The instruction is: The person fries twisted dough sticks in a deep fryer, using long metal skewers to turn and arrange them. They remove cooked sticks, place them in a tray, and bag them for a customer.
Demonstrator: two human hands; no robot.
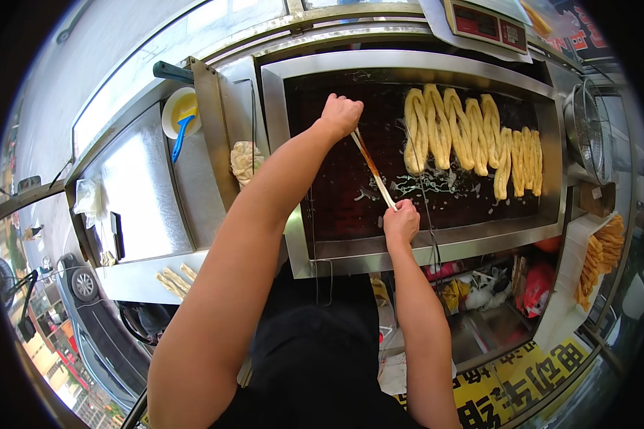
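Over a wide metal fryer [415,63] of dark oil, my two hands hold a thin pale dough strip [374,170] stretched slantwise between them, a brown streak along its middle. My left hand [342,114] is closed on the far end; my right hand [402,220] grips the near end, close to the front rim. Several pale yellow fried dough sticks [437,129] float side by side at the fryer's right, the left ones bent into long loops. Whitish bubbles and bits drift in the oil beside the strip.
Left of the fryer are a bowl [170,114] with a blue brush [181,136], a crumpled pale lump [245,161] and raw dough strips [175,280]. A wire strainer [591,132] and browned dough sticks [599,254] sit right. A scale [483,27] stands behind.
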